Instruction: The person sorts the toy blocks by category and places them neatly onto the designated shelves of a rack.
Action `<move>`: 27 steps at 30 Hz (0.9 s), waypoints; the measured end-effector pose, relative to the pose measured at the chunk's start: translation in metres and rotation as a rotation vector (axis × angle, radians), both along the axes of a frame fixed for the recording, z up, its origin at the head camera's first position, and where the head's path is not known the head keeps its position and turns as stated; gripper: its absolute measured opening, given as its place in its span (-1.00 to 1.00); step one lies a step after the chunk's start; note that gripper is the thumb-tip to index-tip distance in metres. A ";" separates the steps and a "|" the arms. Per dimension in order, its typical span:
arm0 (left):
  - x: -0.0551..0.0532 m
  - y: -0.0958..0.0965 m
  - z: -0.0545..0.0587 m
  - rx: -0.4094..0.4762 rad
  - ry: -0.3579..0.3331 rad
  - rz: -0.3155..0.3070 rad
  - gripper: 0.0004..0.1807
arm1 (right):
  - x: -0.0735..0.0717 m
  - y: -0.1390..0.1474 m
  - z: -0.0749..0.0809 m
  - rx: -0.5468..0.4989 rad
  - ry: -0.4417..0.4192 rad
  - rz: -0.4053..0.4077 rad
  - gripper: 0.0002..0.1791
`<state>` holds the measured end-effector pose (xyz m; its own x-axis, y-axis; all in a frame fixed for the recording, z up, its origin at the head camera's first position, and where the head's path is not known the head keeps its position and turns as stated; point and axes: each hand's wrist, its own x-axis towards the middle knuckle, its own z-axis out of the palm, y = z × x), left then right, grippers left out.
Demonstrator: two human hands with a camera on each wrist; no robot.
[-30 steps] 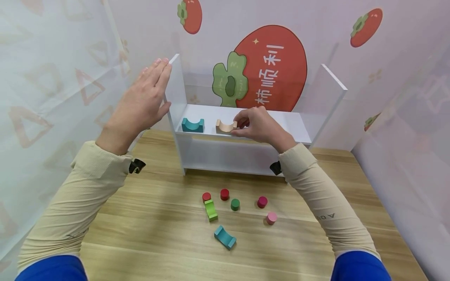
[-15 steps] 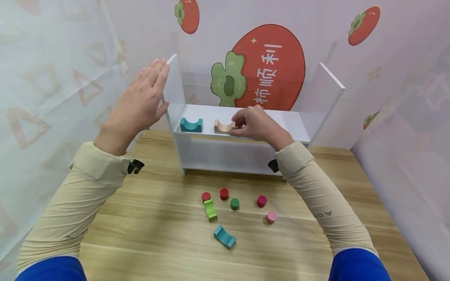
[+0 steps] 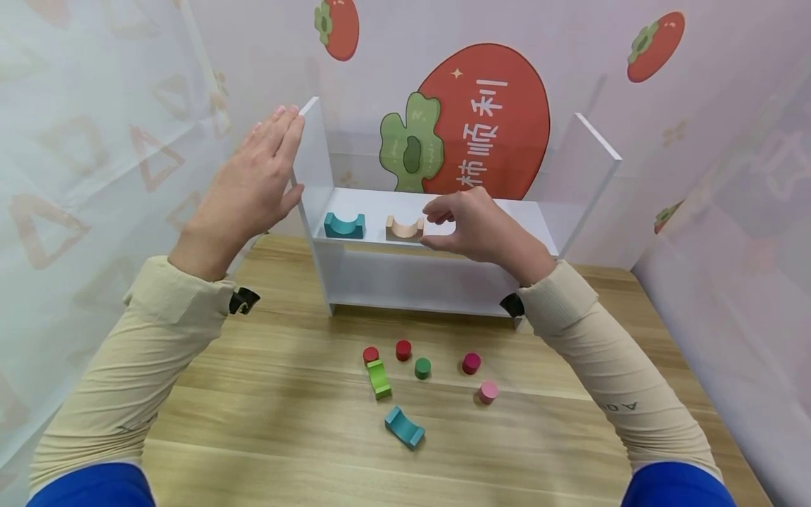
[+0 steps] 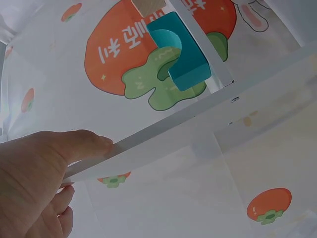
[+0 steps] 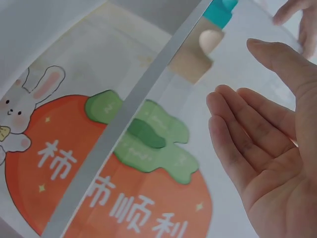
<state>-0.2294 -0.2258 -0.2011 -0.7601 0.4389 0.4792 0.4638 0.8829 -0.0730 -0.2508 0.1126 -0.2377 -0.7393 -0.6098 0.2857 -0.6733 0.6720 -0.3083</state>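
My left hand (image 3: 250,179) holds the white shelf's left side panel (image 3: 315,151); in the left wrist view the panel lies between the thumb (image 4: 91,141) and fingers. A teal arch block (image 3: 345,226) stands on the upper board with its hollow facing up. To its right is a beige arch block (image 3: 404,228), also hollow side up. Just right of the beige block, my right hand (image 3: 478,225) has thumb and fingers spread apart with nothing between them. The right wrist view shows a gap between the fingers (image 5: 237,134) and the beige block (image 5: 195,54).
On the wooden table (image 3: 266,422) in front of the shelf lie a green arch block (image 3: 379,380), a second teal arch block (image 3: 404,428) and several small cylinders, including a dark green one (image 3: 422,368) and a pink one (image 3: 487,392). The right side panel (image 3: 586,176) rises beyond my right hand.
My right hand has let go of the beige arch block and drawn slightly right, its fingers parting. The block stays on the board. My left hand keeps its place on the panel.
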 end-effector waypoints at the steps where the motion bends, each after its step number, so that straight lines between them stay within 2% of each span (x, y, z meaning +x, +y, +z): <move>1: 0.000 0.000 0.000 0.001 0.002 -0.001 -0.01 | 0.004 0.001 0.000 0.004 0.005 0.008 -0.55; 8: 0.000 -0.001 0.000 0.004 0.008 -0.007 -0.02 | 0.026 0.006 -0.007 0.021 0.046 0.089 -0.61; 14: 0.000 -0.001 -0.002 0.003 0.006 -0.006 -0.03 | 0.042 0.014 -0.025 0.025 -0.005 0.125 -0.59; 20: 0.000 -0.001 -0.003 0.001 0.014 -0.002 -0.03 | 0.055 0.022 -0.056 0.015 -0.060 0.167 -0.56; 27: -0.001 0.000 -0.003 -0.004 0.018 0.000 -0.02 | 0.074 0.026 -0.096 0.020 -0.118 0.171 -0.62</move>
